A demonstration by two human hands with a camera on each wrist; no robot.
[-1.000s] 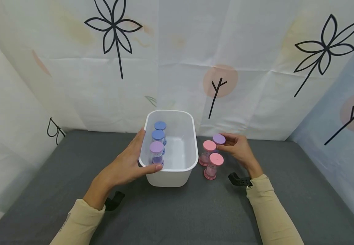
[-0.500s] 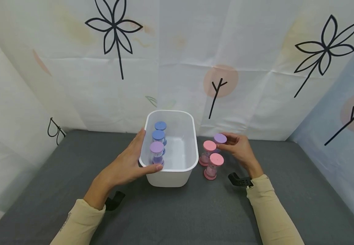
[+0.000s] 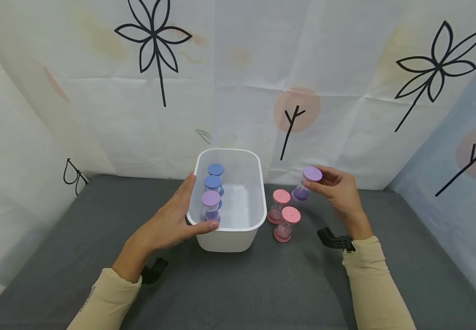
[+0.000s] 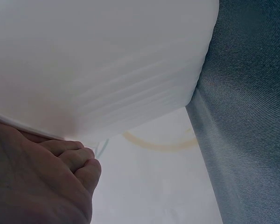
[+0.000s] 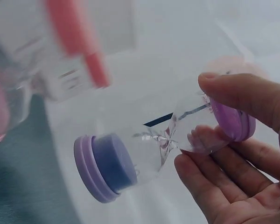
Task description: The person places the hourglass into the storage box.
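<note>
My right hand [image 3: 341, 195] pinches a purple sand timer [image 3: 301, 194] by its upper end, thumb on one side and fingers on the other. In the right wrist view this timer [image 5: 114, 163] has a clear waist and purple sand packed in the far end. My left hand [image 3: 165, 224] grips the near left corner of a white plastic bin [image 3: 231, 237], thumb over the front rim, fingers along the outer left wall. Inside, along the left, stand two blue sand timers [image 3: 213, 182] and a purple sand timer [image 3: 210, 199]. Their lower parts are partly hidden.
Two pink sand timers [image 3: 290, 215] stand on the dark grey tabletop [image 3: 238, 293], just right of the bin. A white cloth backdrop [image 3: 238, 110] with drawn flowers rises behind the table and along both sides.
My right hand has lifted the purple sand timer up and to the right, away from the two pink ones. The left hand and the bin stay in place.
</note>
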